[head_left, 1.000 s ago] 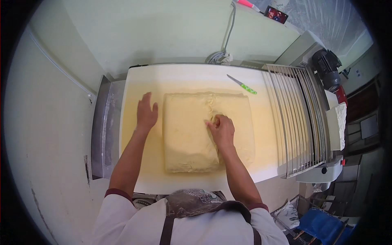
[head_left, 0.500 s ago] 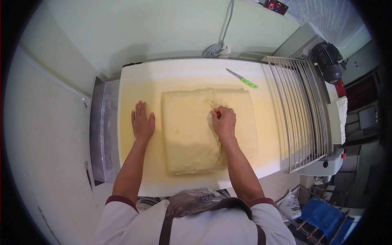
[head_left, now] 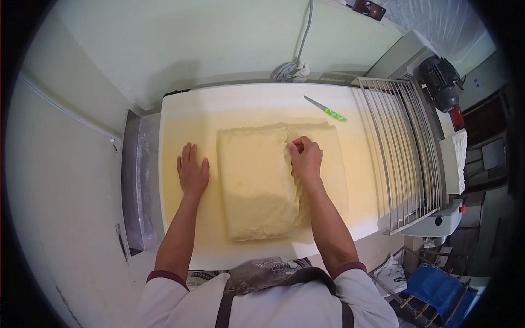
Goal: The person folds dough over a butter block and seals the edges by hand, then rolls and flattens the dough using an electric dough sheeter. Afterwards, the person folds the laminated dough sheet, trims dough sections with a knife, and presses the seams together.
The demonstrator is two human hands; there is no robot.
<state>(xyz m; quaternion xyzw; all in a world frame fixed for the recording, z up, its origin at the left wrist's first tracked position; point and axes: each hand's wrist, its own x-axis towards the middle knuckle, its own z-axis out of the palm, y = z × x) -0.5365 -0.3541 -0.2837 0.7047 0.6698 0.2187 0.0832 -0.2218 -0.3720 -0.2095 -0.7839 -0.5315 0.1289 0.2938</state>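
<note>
A big pale slab of dough (head_left: 257,183) lies on the white worktop, with its left part folded over as a thick layer. A thinner layer of dough shows to the right, beyond a rough, uneven edge. At the upper part of that edge is my right hand (head_left: 307,158), fingers pinched together on the dough. Left of the slab, my left hand (head_left: 193,172) rests flat on the worktop, fingers stretched out and apart from the dough. Behind the slab's right side lies a knife (head_left: 334,114) with a patterned green handle.
The worktop (head_left: 219,104) has a floury yellowish film. On its right stands a machine with a metal bar grille (head_left: 402,158) and a dark motor (head_left: 439,85). A coiled grey cable (head_left: 287,71) hangs by the wall behind. Blue cloth (head_left: 435,290) lies on a rack at lower right.
My right hand has shifted slightly right along the folded edge. The edge's upper part, bunched up before, now lies straighter. My left hand stays flat. The whole view has shifted a little.
</note>
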